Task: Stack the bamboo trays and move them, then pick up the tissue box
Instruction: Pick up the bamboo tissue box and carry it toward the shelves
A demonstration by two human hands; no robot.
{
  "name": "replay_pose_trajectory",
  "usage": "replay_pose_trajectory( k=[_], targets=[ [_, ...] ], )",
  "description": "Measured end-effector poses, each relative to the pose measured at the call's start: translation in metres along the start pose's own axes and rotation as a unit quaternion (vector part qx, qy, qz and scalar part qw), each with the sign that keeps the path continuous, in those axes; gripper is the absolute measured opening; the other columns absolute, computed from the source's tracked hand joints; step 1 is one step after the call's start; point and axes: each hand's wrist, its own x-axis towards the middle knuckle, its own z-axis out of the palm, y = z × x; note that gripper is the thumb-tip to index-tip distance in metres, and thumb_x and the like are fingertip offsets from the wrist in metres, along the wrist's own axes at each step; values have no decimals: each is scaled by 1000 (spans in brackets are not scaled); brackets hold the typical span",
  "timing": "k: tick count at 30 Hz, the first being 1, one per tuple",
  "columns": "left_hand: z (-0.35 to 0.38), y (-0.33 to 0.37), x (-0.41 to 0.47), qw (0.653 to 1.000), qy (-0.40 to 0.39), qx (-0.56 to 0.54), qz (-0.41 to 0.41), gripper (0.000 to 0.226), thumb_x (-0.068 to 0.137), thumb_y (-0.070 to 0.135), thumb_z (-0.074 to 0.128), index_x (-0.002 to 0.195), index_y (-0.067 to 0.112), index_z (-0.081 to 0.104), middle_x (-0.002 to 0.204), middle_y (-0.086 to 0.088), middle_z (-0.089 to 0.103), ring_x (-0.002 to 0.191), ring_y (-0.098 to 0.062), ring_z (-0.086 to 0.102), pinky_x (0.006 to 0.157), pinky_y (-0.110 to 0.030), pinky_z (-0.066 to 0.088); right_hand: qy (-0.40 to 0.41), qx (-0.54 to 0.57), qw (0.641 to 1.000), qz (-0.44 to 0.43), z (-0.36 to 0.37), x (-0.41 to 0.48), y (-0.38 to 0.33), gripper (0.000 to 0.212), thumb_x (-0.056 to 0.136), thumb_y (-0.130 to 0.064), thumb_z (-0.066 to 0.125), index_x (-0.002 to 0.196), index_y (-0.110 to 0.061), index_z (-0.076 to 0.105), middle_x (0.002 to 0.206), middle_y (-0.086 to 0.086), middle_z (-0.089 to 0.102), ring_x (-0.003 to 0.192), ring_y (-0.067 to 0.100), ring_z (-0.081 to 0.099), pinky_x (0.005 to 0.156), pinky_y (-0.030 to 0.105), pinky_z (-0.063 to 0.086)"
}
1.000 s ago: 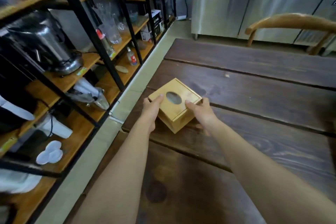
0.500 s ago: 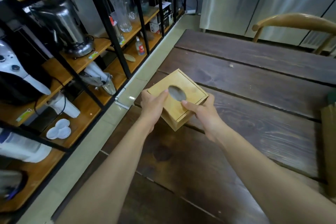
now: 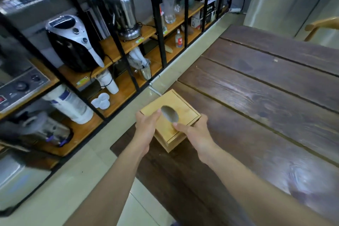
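Observation:
A square bamboo tissue box (image 3: 178,104) with an oval hole in its lid is held up over the left edge of the dark wooden table (image 3: 266,101). My left hand (image 3: 146,130) grips its left side with the thumb on the lid. My right hand (image 3: 196,134) grips its near right side, thumb lying beside the hole. The box is tilted, one corner pointing toward me. No bamboo trays are in view.
A black metal rack with wooden shelves (image 3: 117,42) runs along the left, holding appliances, a glass vase (image 3: 169,3) and bottles. A strip of pale tiled floor (image 3: 77,180) separates it from the table. Steel cabinets (image 3: 286,0) and a wooden chair back (image 3: 321,25) stand at the far right.
Both hands have lifted the tissue box off the table and carried it leftward to the table's edge. The view has swung left toward the shelves.

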Motion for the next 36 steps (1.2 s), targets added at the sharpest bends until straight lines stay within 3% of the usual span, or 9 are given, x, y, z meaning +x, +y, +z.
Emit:
replay_pose_trajectory(
  k=[5,8,10,12,16,27,32,34,36],
  targets=[
    [-38,-24,-11,998,48,-49,0,47,88,28,61,127,21,36,116,1,52,106,-15,48,87,-32,35,-45,-10,999,-1,37,-17,17,62,70,-17,77,109,-22,29,124,5,47,107,16,49,86,28,39],
    [-55,-35,-15,996,65,-66,-6,41,89,28,61,122,22,38,103,8,50,92,-8,45,85,-29,32,-61,-29,998,1,53,-20,24,63,70,-17,78,111,-19,31,124,7,49,108,17,50,88,29,39],
    [-64,-41,-15,995,63,-71,-9,39,88,28,61,118,22,37,99,7,51,84,-2,47,75,-23,35,-69,-41,997,6,61,-21,27,63,70,-15,78,111,-19,31,123,7,50,107,17,50,87,29,39],
    [-70,-46,-15,995,65,-76,-16,38,88,27,61,114,21,35,105,1,54,84,-2,49,64,-20,36,-75,-55,996,9,64,-21,30,61,70,-14,78,108,-20,31,122,7,51,107,17,49,87,29,38],
    [-74,-58,-16,996,61,-67,-28,46,89,30,60,123,17,32,117,-4,51,85,-4,49,60,-17,35,-88,-75,993,6,65,-19,33,60,70,-11,78,107,-22,31,119,5,52,107,16,48,89,29,38],
    [-77,-71,-11,998,50,-21,-8,57,87,41,58,130,17,30,126,-10,50,105,-18,51,61,-19,41,-73,-83,994,4,65,-18,42,68,66,-16,81,109,-28,29,129,6,48,118,20,47,102,39,41],
    [-77,-73,-9,998,59,-14,-7,56,86,42,58,130,18,32,125,-10,52,106,-19,53,63,-21,42,-68,-90,994,2,65,-16,43,66,66,-16,81,107,-27,31,129,7,48,116,20,48,100,37,42],
    [-75,-72,-13,997,80,-23,5,55,88,41,57,131,17,34,128,-9,51,108,-19,52,69,-22,44,-70,-105,992,9,65,-14,44,68,66,-19,81,114,-23,32,131,8,46,118,21,47,100,37,42],
    [-76,-69,-17,988,151,-9,35,56,90,42,52,135,14,35,136,-9,47,116,-21,48,86,-29,43,-73,-116,990,19,62,-15,41,80,69,-24,79,130,-18,27,137,10,42,123,23,45,104,40,40]
  ],
)
